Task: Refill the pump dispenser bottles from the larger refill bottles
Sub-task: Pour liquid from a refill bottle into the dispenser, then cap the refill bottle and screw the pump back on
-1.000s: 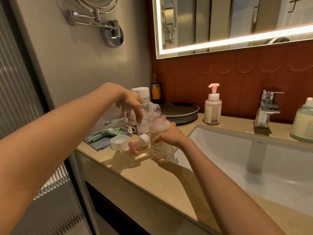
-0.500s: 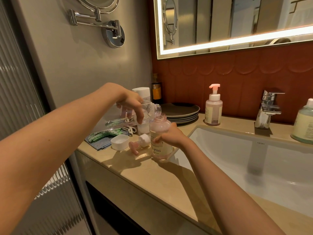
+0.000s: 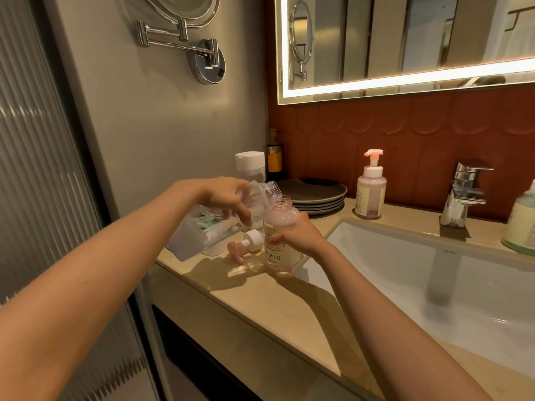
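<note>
My left hand [image 3: 228, 198] grips a large clear refill bottle [image 3: 202, 230], which is tilted so its open neck sits just above the mouth of a pink dispenser bottle [image 3: 280, 227]. My right hand [image 3: 298, 235] holds that dispenser bottle upright on the beige counter [image 3: 260, 299] at the sink's left edge. Its pump head [image 3: 246, 244], pink with a white collar, lies on the counter just left of the bottle. A second pink pump dispenser [image 3: 370, 192] stands further back by the red tiled wall.
A white basin [image 3: 434, 285] fills the right, with a chrome tap [image 3: 463, 195] behind it and a green-tinted bottle [image 3: 521, 224] at the far right. Dark stacked plates [image 3: 312, 195], a white-capped bottle [image 3: 250, 166] and a dark amber bottle [image 3: 273, 157] stand in the back corner.
My left hand has tipped the refill bottle steeper, its base now lower toward the counter edge. The dispenser bottle and my right hand stay where they were.
</note>
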Demonstrator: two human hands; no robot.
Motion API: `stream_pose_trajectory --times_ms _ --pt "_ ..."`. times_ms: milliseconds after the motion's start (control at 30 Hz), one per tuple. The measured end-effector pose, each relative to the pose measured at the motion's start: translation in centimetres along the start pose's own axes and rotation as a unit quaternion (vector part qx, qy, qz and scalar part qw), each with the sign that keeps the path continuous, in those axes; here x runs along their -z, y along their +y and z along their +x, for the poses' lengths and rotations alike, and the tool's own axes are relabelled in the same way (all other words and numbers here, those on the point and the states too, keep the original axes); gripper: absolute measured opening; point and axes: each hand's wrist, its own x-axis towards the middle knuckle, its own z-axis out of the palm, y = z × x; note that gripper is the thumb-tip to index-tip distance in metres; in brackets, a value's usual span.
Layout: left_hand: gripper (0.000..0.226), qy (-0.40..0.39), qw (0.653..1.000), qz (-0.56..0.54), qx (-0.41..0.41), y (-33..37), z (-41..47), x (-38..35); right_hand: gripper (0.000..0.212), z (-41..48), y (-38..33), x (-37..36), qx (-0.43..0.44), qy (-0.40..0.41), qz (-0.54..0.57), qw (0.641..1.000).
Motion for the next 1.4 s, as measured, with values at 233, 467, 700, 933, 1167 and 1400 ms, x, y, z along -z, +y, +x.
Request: stream_pose_trajectory --times_ms 233,467,700,933,1167,1400 --pt "0.069 0.112 0.973 -0.2 -0.035 -3.6 -2.0 -2.6 0.104 -1.3 -1.6 0.3 -0.073 0.016 -0.177 0.981" --pt "0.058 0.181 0.921 -0.341 -0.059 -4.5 -4.1 -4.5 0.092 -4.0 -3.6 1.1 -0.131 0.025 -0.087 0.987" --pt "0.088 0.202 0.906 -0.363 -0.081 -3.2 -4.2 -6.1 0.067 -6.0 -4.5 2.1 -0.126 0.052 -0.059 0.989" --pt "0.077 0.197 0.901 -0.375 -0.094 -1.6 -3.5 -7.9 0.025 -7.3 -4.5 1.3 -0.012 0.108 -0.018 0.994" --pt "0.103 0.174 0.935 -0.3 -0.077 -1.7 -3.5 -8.0 0.023 -7.6 -3.7 0.6 -0.014 0.104 -0.026 0.994" --pt "0.127 0.005 0.951 -0.305 -0.055 -4.5 -4.8 -6.7 0.027 -6.7 -3.0 0.4 -0.018 0.117 -0.031 0.993"
